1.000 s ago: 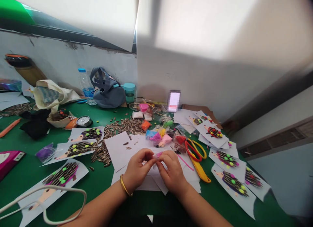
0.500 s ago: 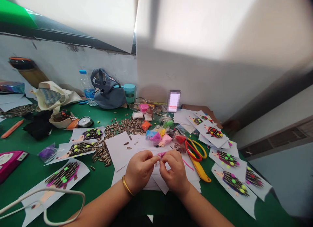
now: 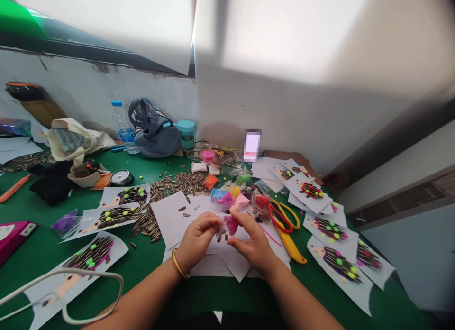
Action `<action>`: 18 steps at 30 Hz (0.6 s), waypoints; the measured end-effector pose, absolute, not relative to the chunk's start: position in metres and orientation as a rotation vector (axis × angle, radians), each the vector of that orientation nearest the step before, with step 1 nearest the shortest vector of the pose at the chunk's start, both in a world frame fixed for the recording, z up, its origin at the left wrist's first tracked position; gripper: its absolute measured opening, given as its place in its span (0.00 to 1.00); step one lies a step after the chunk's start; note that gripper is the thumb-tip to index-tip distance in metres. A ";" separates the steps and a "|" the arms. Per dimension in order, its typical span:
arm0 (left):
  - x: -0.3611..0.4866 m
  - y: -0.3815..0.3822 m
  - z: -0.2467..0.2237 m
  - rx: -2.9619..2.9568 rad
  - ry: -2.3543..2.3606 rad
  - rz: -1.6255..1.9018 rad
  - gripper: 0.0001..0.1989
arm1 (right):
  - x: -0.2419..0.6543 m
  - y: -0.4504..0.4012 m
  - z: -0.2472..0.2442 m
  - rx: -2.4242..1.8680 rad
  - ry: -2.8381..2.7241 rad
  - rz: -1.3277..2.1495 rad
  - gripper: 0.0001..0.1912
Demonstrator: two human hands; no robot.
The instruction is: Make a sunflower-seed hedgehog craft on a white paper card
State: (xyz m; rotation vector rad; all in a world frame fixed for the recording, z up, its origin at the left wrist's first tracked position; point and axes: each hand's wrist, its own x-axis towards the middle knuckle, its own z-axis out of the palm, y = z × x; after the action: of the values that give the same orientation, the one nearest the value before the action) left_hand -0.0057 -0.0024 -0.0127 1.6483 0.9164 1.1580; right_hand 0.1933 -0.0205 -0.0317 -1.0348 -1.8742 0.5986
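Left hand point(image 3: 196, 241) pinches the clear wrapper point(image 3: 220, 229) on a magenta lump point(image 3: 232, 224), seemingly steadying it; right hand point(image 3: 256, 248) alongside, thumb and forefinger apart.

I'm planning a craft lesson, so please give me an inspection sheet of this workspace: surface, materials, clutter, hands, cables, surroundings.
Surface: green table, with white paper sheets near the middle front.
Job's things: pink lump in clear wrap, between left hand and right hand; striped seeds heaped behind and left of the paper; hedgehog pictures on both sides.
Clutter: long yellow tool at the paper's right edge; blue bag at the back.
Hands: left pinches the wrap; right is open beside the lump, contact unclear.
Cables: white cable loops across the front-left picture.
Surroundings: pale wall behind the table; pixelated screen before it.
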 end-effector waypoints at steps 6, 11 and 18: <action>-0.007 0.000 -0.022 1.846 1.069 1.219 0.08 | 0.187 -0.022 -0.026 -1.092 -1.864 0.569 0.20; -0.006 -0.004 -0.025 1.983 1.154 1.260 0.09 | 0.184 -0.023 -0.020 -1.097 -1.832 0.590 0.09; -0.002 -0.007 -0.024 1.952 1.114 1.152 0.10 | 0.185 -0.023 -0.023 -1.121 -1.802 0.627 0.07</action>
State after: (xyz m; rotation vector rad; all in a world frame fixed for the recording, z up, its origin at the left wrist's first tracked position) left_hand -0.0024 -0.0071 -0.0241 1.9518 1.1145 1.1516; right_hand 0.1846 -0.0229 -0.0231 -1.1214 -1.8018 0.6265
